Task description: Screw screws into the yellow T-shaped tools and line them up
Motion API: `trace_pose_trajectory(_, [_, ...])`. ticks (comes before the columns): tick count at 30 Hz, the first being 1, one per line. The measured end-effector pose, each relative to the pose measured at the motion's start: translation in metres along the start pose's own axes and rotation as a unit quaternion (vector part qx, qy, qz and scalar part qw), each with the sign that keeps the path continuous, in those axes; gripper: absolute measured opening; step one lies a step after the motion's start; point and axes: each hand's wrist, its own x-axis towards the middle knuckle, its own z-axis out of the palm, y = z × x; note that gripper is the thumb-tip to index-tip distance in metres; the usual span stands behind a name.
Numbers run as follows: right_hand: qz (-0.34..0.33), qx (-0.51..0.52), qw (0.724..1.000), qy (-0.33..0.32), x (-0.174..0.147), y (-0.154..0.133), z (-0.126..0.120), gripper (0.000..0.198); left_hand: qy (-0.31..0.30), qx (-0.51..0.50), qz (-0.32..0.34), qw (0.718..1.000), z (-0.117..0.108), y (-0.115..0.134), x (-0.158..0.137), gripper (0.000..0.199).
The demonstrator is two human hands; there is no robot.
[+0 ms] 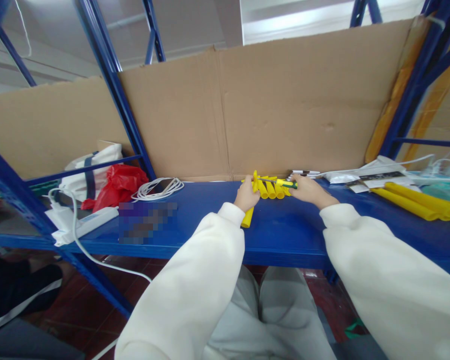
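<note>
My left hand (246, 195) is closed around a yellow plastic tube (248, 218), whose lower end sticks out below the fingers. A small yellow piece (255, 180) shows at the top of that hand. In my right hand (306, 190) is a screwdriver (286, 184) with a yellow and dark green handle. Its thin shaft points left, with the tip at or close to the small yellow piece; contact is too small to tell. Just behind and under the shaft, several short yellow tubes (270, 191) stand side by side on the blue shelf (210, 220).
Long yellow tubes (416, 201) and flat packets (378, 172) lie at the right. To the left are a coiled white cable (159, 189), a red bag (122, 181) and a white power strip (93, 222). A cardboard wall (285, 105) closes the back; blue posts (112, 90) flank it.
</note>
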Motion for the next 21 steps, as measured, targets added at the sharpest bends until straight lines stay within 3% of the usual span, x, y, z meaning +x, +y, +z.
trace_pose_trajectory(21, [0.001, 0.01, 0.999, -0.053, 0.001, 0.003, 0.001, 0.02, -0.003, -0.029, 0.029, 0.999, 0.006, -0.011, 0.005, 0.044])
